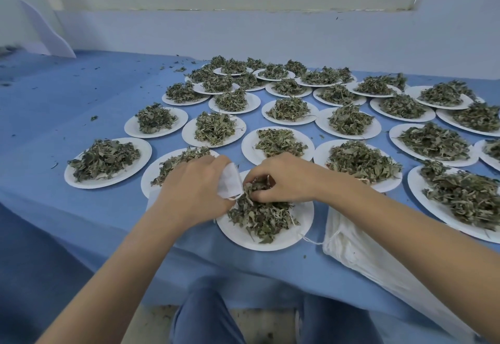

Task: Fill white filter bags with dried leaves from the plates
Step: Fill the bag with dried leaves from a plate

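Over the nearest plate (273, 241), at the front edge of the blue-covered worktop (67, 116), we hold a white filter bag (230, 184) in our left hand (194, 189), its fingers curled and pinching the bag by its upper edge so the mouth faces the leaf pile. Our right hand (284, 178) is bunched, fingers pressed together on a tuft of dried leaves (257, 214) just beside the bag's opening. We judge the bag to be thin, soft and nearly weightless, likely to collapse unless we grip it at the rim and keep the mouth spread; the leaves look brittle and springy, so we should take small loose pinches rather than crush them. To our right lies a stack of spare bags (351, 246), partly under our forearm, strings trailing. Beyond, many more plates of leaves (351, 122) crowd the cloth.
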A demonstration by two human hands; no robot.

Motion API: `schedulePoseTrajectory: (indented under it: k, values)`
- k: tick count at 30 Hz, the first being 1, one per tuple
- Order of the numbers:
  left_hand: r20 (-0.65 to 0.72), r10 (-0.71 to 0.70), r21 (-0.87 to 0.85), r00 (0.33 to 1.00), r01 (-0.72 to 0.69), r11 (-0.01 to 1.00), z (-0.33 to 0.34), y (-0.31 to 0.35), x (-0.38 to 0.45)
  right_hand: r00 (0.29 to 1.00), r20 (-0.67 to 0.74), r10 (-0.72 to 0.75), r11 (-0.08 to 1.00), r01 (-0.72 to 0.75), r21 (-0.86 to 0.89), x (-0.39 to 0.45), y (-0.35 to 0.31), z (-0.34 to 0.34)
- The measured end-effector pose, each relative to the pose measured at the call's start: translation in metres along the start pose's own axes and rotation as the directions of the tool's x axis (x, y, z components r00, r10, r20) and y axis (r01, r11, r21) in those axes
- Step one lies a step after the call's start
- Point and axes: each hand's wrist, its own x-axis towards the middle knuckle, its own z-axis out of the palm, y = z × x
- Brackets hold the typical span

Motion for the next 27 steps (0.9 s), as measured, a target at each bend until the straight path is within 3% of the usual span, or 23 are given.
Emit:
schedulePoseTrajectory:
  k: [12,21,27]
  values:
    - [-0.043,0.029,-0.022,0.999,-0.03,0.999,-0.005,0.01,0.004,0.951,-0.292,0.098,0.978,-0.038,0.207,-0.022,0.01,-0.031]
    - [-0.231,0.035,-0.09,0.972,-0.057,0.994,-0.007,0.028,0.005,0.96,-0.279,-0.021,0.999,0.032,0.035,-0.02,-0.009,-0.026]
    - [-0.25,0.039,-0.08,0.967,-0.06,0.995,-0.005,0.029,0.003,0.971,-0.218,-0.094,0.988,0.064,-0.138,-0.021,-0.016,-0.028]
